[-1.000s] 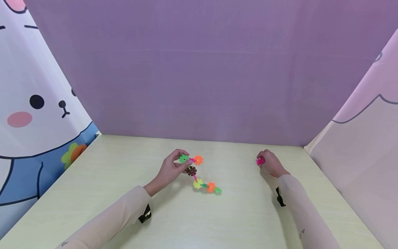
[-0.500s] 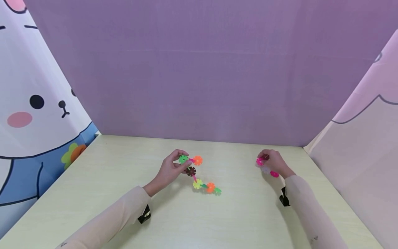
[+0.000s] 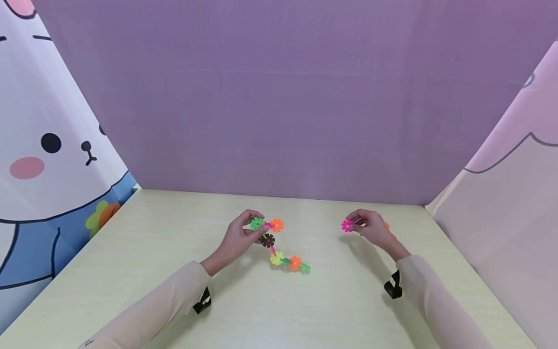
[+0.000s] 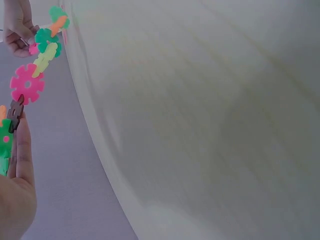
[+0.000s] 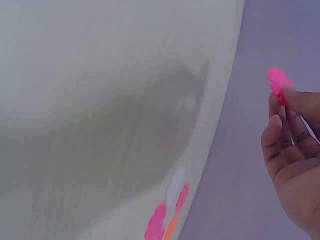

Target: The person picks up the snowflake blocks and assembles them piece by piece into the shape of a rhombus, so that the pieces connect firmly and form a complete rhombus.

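My left hand pinches a green notched plastic disc between thumb and fingers. That disc belongs to a linked chain with an orange disc sticking out to the right. From a brown disc the chain hangs down and right through a yellow disc to another orange disc and a light green end. In the left wrist view a pink disc of the chain shows face-on. My right hand, to the chain's right, pinches a single pink disc by its edge.
Loose discs lie on the table by the right hand: a pink one, a whitish one and an orange one among them; the hand mostly hides them in the head view. A purple panel stands behind the pale tabletop.
My right hand has come away from the loose discs and moved left with a pink disc in its fingers. The left hand and the chain have stayed nearly still.
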Available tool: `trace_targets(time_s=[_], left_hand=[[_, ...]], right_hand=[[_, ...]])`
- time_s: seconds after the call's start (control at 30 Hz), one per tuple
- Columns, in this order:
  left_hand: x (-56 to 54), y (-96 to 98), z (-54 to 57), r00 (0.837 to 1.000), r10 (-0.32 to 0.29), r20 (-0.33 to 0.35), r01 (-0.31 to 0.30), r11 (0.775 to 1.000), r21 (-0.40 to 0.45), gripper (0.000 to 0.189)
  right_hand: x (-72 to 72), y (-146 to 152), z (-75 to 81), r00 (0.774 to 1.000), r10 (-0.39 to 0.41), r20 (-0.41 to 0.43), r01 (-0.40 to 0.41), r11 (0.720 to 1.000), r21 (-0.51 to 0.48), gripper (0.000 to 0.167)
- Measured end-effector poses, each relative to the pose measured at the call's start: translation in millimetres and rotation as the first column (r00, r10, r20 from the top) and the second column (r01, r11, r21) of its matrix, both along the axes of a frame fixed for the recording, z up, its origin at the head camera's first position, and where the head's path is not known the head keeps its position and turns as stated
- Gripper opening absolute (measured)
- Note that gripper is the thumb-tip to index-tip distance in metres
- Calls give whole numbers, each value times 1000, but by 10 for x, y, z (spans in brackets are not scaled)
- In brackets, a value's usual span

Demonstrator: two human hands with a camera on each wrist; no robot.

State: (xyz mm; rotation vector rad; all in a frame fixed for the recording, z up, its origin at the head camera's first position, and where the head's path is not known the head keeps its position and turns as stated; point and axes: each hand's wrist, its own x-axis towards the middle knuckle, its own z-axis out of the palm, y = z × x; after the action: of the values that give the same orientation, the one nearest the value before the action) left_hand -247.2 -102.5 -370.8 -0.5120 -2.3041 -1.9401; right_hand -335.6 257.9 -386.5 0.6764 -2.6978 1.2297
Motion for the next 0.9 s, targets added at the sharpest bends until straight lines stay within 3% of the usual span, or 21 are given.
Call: trace_targets(time_s=[0.57, 0.9], left_hand=[[-10, -6, -25, 1000, -2, -7, 2, 1000, 7, 26], [-6, -1, -32, 999, -21, -35, 22, 999, 31, 25]], right_hand=[[315, -733, 129, 983, 140, 121, -122, 982, -141, 19], [502, -1104, 314, 964, 191, 184, -132, 947, -294, 21]])
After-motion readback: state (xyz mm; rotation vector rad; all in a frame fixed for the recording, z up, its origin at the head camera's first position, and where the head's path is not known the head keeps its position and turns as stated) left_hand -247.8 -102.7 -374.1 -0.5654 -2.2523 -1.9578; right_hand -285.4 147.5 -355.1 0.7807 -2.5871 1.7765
